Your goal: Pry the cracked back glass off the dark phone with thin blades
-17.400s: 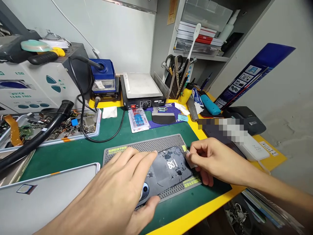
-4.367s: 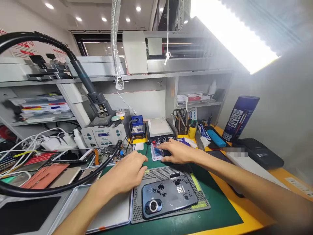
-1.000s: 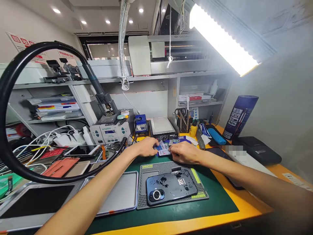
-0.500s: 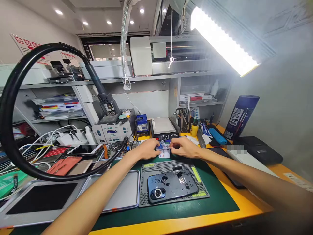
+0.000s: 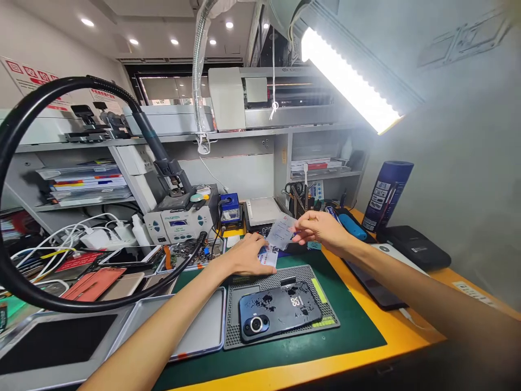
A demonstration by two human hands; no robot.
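Observation:
Behind the phone, my right hand (image 5: 321, 231) pinches the edge of a small, translucent sheet or packet with printed lines (image 5: 280, 231), tilted up. My left hand (image 5: 249, 254) is closed with thumb and fingers around a small white printed card (image 5: 266, 260), just below that sheet. The sheet's lower edge meets or overlaps the card; I cannot tell if they are joined. In front of my hands a dark blue phone (image 5: 280, 312) lies back up, its back scuffed with dark patches. It rests on a grey perforated mat (image 5: 234, 331).
A green mat (image 5: 354, 331) covers the yellow desk (image 5: 419, 347). A shallow tray (image 5: 199, 326) sits left of the phone. Behind stand a soldering station (image 5: 179, 222) and a flat heating plate (image 5: 262, 209). A thick black hose (image 5: 52, 304) loops at left. A lit lamp (image 5: 350, 81) hangs above.
My right hand has risen and moved right, lifting the translucent printed sheet into fuller view. My left hand has come lower over the white card. The whole view has shifted slightly.

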